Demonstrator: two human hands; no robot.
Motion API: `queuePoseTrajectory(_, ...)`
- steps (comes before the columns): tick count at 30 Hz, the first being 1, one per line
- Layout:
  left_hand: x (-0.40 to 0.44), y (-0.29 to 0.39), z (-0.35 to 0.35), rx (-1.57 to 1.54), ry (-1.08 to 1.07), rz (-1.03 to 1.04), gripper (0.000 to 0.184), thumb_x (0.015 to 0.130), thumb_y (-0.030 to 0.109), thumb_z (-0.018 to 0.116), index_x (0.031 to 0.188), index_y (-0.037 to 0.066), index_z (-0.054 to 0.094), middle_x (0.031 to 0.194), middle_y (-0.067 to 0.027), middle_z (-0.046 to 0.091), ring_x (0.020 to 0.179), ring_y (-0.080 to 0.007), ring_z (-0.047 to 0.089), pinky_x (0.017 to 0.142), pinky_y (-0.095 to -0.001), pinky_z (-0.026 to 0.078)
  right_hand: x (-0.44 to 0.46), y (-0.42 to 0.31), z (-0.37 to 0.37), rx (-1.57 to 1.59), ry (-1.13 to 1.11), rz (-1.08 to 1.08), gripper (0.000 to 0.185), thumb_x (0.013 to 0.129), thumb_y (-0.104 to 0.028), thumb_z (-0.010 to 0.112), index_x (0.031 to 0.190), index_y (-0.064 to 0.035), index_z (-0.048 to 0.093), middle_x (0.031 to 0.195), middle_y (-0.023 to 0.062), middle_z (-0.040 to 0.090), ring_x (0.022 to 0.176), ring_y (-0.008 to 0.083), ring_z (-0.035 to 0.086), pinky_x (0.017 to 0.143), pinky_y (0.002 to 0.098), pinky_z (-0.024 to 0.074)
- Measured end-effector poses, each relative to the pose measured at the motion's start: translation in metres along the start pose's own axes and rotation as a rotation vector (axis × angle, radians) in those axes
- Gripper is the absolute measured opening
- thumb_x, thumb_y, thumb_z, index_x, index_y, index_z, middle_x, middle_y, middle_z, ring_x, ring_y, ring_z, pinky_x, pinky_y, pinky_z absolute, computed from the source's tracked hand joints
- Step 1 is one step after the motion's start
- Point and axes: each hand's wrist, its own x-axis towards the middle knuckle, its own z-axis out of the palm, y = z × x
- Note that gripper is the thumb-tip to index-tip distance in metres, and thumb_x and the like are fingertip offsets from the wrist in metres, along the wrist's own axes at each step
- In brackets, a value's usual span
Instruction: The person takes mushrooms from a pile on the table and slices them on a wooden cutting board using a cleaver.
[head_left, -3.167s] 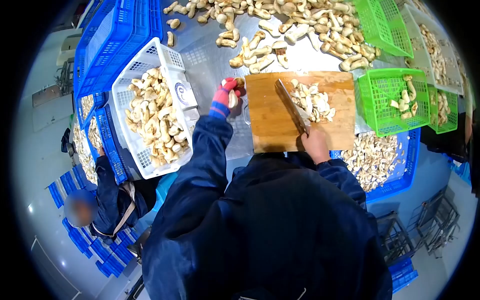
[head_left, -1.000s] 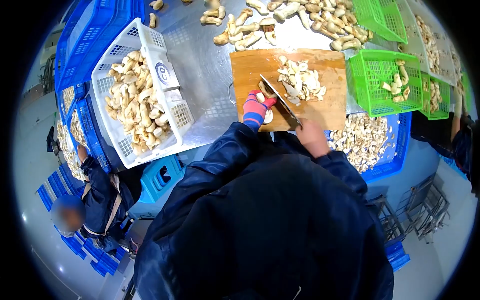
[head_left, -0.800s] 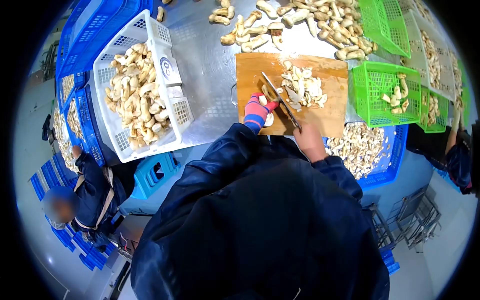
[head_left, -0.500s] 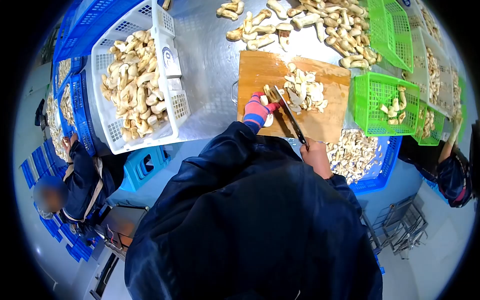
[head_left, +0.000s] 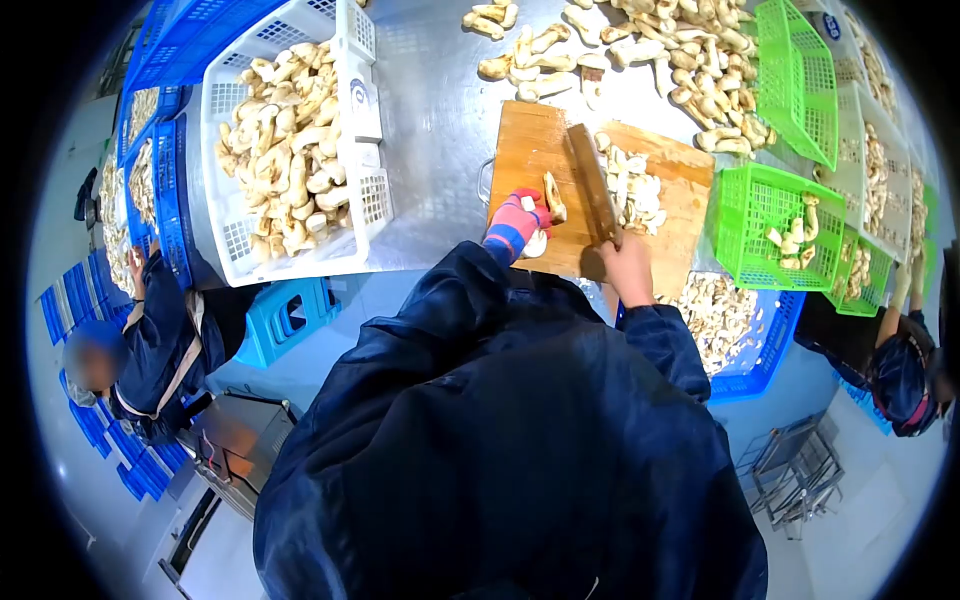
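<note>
On the wooden cutting board [head_left: 540, 130], my right hand [head_left: 627, 268] is closed around the handle of a broad-bladed knife [head_left: 592, 180]. The blade's flat side shows, between the mushroom and the slices. My left hand [head_left: 516, 222], in a pink and blue striped glove, has its fingers curled at the board's left side. They grip a mushroom [head_left: 555, 198], which stands out past the fingertips. Pale cut pieces [head_left: 535, 244] show beside the glove. To the knife's right lies a heap of sliced mushrooms [head_left: 632, 190].
Whole mushrooms [head_left: 700, 80] are piled behind the board. At left stands a white crate [head_left: 225, 255] of mushrooms; at right, a green basket [head_left: 735, 225]. A blue crate [head_left: 770, 365] of slices sits below the table edge. A co-worker [head_left: 160, 330] is at left, another [head_left: 900, 370] at right.
My right hand has turned the knife, so its blade has moved from edge-on beside the mushroom to flat side showing, away from it. My left hand stays near the mushroom. The whole view has shifted slightly.
</note>
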Motion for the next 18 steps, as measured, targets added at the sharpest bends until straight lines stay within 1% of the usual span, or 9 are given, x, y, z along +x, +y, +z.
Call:
queuePoseTrajectory(1, -0.001, 0.002, 0.0, 0.086, -0.01, 0.018, 0.05, 0.067, 0.015, 0.073, 0.108, 0.001, 0.047, 0.085, -0.0144, 0.06, 0.074, -0.0251, 0.061, 0.062, -0.037, 0.051, -0.002, 0.006, 0.0, 0.016, 0.024, 0.003, 0.025, 0.075, -0.019, 0.054, 0.08, 0.0046, 0.061, 0.072, 0.0261, 0.058, 0.07, 0.0408, 0.058, 0.068, 0.0464, 0.0457)
queuePoseTrajectory(4, -0.009, 0.01, 0.018, 0.888, 0.261, 0.307, 0.054, 0.071, 0.027, 0.071, 0.111, 0.002, 0.045, 0.084, -0.0164, 0.061, 0.079, -0.0308, 0.061, 0.071, -0.0365, 0.05, -0.001, 0.033, 0.024, -0.093, 0.122, -0.048, 0.024, 0.075, -0.018, 0.054, 0.079, 0.0047, 0.061, 0.073, 0.0259, 0.058, 0.07, 0.0417, 0.057, 0.067, 0.0472, 0.0453)
queuePoseTrajectory(5, -0.018, 0.018, 0.029, 1.015, 0.278, 0.36, 0.061, 0.068, 0.039, 0.072, 0.11, 0.002, 0.048, 0.092, -0.0185, 0.061, 0.09, -0.0352, 0.058, 0.08, -0.0377, 0.046, -0.004, 0.026, 0.023, -0.118, 0.12, -0.03, 0.024, 0.075, -0.018, 0.054, 0.078, 0.0046, 0.061, 0.072, 0.026, 0.058, 0.07, 0.0422, 0.057, 0.067, 0.0478, 0.045)
queuePoseTrajectory(8, -0.009, 0.009, 0.034, 1.141, 0.343, 0.536, 0.056, 0.067, 0.036, 0.073, 0.105, 0.0, 0.052, 0.097, -0.019, 0.059, 0.094, -0.0361, 0.056, 0.081, -0.0398, 0.046, -0.004, 0.023, 0.023, -0.164, 0.126, -0.032, 0.023, 0.075, -0.018, 0.054, 0.078, 0.0048, 0.06, 0.072, 0.0266, 0.058, 0.07, 0.0425, 0.057, 0.067, 0.0478, 0.045)
queuePoseTrajectory(9, -0.008, 0.012, 0.036, 1.174, 0.338, 0.456, 0.047, 0.066, 0.03, 0.071, 0.101, 0.004, 0.055, 0.1, -0.0175, 0.059, 0.095, -0.0346, 0.056, 0.081, -0.0409, 0.045, -0.004, 0.021, 0.02, -0.147, 0.128, -0.056, 0.023, 0.075, -0.017, 0.053, 0.078, 0.005, 0.06, 0.072, 0.0267, 0.058, 0.07, 0.0425, 0.057, 0.067, 0.0478, 0.0449)
queuePoseTrajectory(11, -0.007, 0.023, 0.033, 1.353, 0.265, 0.533, 0.037, 0.07, 0.024, 0.066, 0.101, 0.007, 0.055, 0.098, -0.0167, 0.059, 0.095, -0.0333, 0.056, 0.08, -0.0408, 0.045, -0.008, 0.016, 0.011, -0.11, 0.13, -0.097, 0.023, 0.075, -0.017, 0.053, 0.078, 0.0054, 0.06, 0.071, 0.0269, 0.057, 0.069, 0.0425, 0.056, 0.067, 0.0477, 0.0446)
queuePoseTrajectory(14, -0.011, 0.043, 0.027, 1.543, 0.2, 0.658, 0.026, 0.074, 0.016, 0.057, 0.1, 0.011, 0.056, 0.097, -0.015, 0.059, 0.094, -0.0319, 0.056, 0.079, -0.0405, 0.046, -0.023, -0.003, -0.011, -0.051, 0.058, -0.076, 0.023, 0.075, -0.016, 0.052, 0.078, 0.0058, 0.06, 0.07, 0.0272, 0.057, 0.07, 0.0425, 0.056, 0.067, 0.0474, 0.0443)
queuePoseTrajectory(15, -0.01, 0.047, 0.027, 1.591, 0.188, 0.704, 0.023, 0.076, 0.014, 0.054, 0.099, 0.012, 0.057, 0.097, -0.0143, 0.059, 0.093, -0.0315, 0.056, 0.078, -0.0404, 0.046, -0.022, 0.007, -0.01, -0.058, 0.012, -0.048, 0.024, 0.074, -0.016, 0.052, 0.078, 0.0059, 0.06, 0.07, 0.0275, 0.057, 0.07, 0.0421, 0.057, 0.067, 0.0471, 0.0444)
queuePoseTrajectory(18, -0.002, 0.045, 0.032, 1.708, 0.178, 0.739, 0.019, 0.08, 0.012, 0.047, 0.095, 0.012, 0.058, 0.095, -0.0136, 0.059, 0.09, -0.0317, 0.057, 0.077, -0.04, 0.046, -0.029, 0.01, -0.018, -0.119, -0.036, -0.114, 0.024, 0.074, -0.016, 0.052, 0.077, 0.0059, 0.06, 0.07, 0.0277, 0.057, 0.07, 0.0426, 0.057, 0.067, 0.0467, 0.045)
